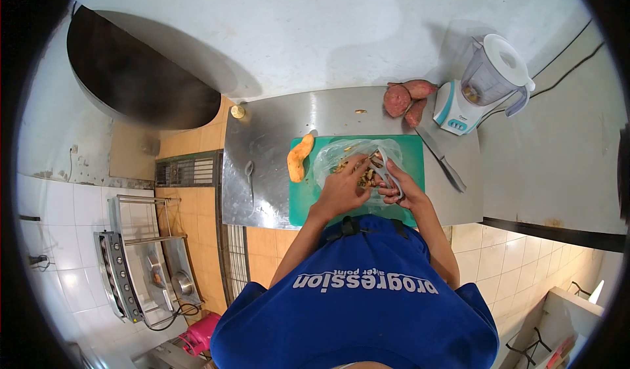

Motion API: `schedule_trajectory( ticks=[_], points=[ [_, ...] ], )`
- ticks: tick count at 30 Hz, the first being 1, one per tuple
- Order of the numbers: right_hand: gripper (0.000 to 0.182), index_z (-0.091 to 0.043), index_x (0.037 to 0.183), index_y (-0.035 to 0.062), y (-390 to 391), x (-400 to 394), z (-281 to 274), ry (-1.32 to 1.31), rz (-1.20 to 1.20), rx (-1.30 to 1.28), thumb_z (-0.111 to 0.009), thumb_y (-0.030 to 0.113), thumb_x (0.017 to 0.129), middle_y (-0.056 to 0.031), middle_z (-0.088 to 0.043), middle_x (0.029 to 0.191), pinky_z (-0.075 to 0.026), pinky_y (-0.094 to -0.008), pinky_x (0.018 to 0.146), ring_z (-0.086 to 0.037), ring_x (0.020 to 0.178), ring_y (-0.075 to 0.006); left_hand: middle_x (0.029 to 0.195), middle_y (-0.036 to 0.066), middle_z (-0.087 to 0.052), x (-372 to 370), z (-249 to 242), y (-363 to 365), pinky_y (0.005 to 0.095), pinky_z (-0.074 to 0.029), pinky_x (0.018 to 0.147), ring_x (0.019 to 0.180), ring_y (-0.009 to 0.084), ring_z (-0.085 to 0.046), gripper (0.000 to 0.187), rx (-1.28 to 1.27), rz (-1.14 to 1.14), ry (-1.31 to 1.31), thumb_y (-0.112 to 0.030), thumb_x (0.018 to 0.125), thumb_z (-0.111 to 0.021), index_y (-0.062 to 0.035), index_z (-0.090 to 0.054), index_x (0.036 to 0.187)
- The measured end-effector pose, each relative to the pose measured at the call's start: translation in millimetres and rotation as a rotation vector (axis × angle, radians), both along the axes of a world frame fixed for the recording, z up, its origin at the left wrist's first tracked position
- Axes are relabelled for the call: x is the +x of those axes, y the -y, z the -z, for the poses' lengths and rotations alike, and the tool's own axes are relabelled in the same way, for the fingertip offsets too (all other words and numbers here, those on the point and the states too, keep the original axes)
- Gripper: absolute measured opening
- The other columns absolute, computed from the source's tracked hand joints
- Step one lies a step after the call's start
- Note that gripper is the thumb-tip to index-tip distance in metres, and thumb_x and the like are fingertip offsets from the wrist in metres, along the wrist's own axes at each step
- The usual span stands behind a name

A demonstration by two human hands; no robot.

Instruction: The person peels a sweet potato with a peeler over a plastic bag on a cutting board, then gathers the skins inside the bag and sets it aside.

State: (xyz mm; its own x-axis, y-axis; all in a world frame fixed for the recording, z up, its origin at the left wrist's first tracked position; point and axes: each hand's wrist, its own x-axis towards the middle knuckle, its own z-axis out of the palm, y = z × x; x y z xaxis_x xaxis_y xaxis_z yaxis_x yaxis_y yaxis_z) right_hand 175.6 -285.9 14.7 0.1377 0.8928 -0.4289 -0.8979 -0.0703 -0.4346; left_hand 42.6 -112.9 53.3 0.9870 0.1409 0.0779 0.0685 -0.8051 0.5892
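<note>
My left hand [342,186] rests on a clear plastic bag [335,155] that holds brownish peelings and lies on a green cutting board [413,147]. My right hand [401,186] grips a light-coloured peeler [386,169] just above the same bag. A peeled orange sweet potato [298,159] lies at the board's left edge. The fingertips of both hands partly hide what is inside the bag.
Three unpeeled reddish sweet potatoes [407,98] lie at the back of the steel counter [269,139], beside a white and teal blender [482,86]. A knife [443,162] lies right of the board. A spoon [250,175] lies on the left. A stove [141,257] stands below left.
</note>
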Motion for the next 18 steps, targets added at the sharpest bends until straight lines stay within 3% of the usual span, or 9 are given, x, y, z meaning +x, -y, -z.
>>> schedule_trajectory(
  ticks=[3,14,18],
  points=[
    [0.049,-0.038,0.152,0.0336,0,-1,-4,0.021,0.021,-0.036,-0.047,0.049,0.106,-0.0013,-0.044,0.083,-0.024,-0.0198,0.044,-0.029,0.05,-0.0045,0.151,0.009,-0.046,-1,6,3,0.041,-0.06,0.079,0.101,0.0288,-0.071,0.067,-0.006,0.017,0.033,-0.025,0.08,-0.071,-0.0053,-0.053,0.141],
    [0.053,-0.034,0.155,0.0332,3,2,8,0.001,0.032,-0.005,-0.048,0.049,0.106,-0.0008,-0.044,0.082,-0.025,-0.0199,0.044,-0.03,0.05,-0.0048,0.153,0.008,-0.046,-5,7,7,0.0422,-0.06,0.081,0.098,0.0313,-0.072,0.068,0.002,0.025,0.033,-0.024,0.08,-0.072,-0.0074,-0.051,0.143],
    [0.049,-0.041,0.152,0.0324,5,3,9,-0.05,0.018,0.024,-0.049,0.048,0.106,0.0001,-0.046,0.082,-0.027,-0.0184,0.043,-0.031,0.051,-0.0033,0.152,0.011,-0.047,-4,-2,2,0.0413,-0.06,0.081,0.097,0.033,-0.072,0.071,-0.179,-0.03,0.079,-0.018,0.08,-0.073,-0.0088,-0.046,0.146]
  ],
)
